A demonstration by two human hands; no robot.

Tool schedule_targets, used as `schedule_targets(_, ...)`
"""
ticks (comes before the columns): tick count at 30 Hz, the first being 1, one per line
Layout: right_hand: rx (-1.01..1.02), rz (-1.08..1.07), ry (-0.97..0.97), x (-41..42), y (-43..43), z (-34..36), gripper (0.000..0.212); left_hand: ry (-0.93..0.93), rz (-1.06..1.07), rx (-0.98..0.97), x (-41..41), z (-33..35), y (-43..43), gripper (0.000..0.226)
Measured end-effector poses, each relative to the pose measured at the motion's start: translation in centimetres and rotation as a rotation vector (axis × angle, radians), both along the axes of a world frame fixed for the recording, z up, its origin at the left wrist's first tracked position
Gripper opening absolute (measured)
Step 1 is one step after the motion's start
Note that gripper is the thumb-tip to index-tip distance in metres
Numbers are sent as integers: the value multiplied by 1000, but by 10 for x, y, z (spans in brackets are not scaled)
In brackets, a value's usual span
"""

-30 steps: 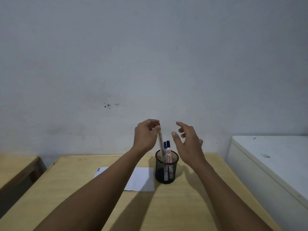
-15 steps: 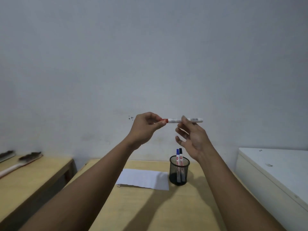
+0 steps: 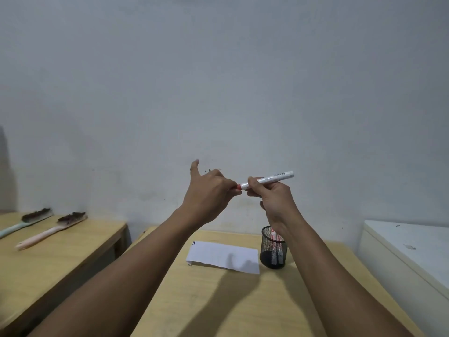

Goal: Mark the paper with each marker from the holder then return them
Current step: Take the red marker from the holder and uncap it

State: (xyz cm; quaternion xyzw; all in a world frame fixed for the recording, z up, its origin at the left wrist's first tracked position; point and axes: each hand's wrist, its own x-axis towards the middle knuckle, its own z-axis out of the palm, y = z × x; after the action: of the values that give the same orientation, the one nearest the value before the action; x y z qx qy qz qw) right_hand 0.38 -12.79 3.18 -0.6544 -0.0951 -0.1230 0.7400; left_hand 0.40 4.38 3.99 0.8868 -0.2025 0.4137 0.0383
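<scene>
I hold a white marker (image 3: 272, 178) with a red cap level in the air, above the table. My right hand (image 3: 273, 199) grips its barrel. My left hand (image 3: 210, 190) pinches the red cap end, with the little finger raised. Below, a black mesh holder (image 3: 273, 251) stands on the wooden table (image 3: 218, 300) with two more markers (image 3: 277, 242) in it, their tops hidden by my right wrist. A white sheet of paper (image 3: 222, 256) lies flat just left of the holder, with small dark lines at its far left corner.
A second wooden table (image 3: 56, 259) on the left carries two long-handled brushes (image 3: 48, 229). A white cabinet (image 3: 410, 254) stands at the right. A plain wall rises behind everything.
The marker came up out of the holder and turned level. My right hand, open before, has closed on its barrel. My left hand moved to pinch the cap end.
</scene>
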Motion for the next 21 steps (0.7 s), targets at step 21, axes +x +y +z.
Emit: schedule_targets(21,-210,31,84,86,79,-122,24,607,66,-275,65,-168,120,22)
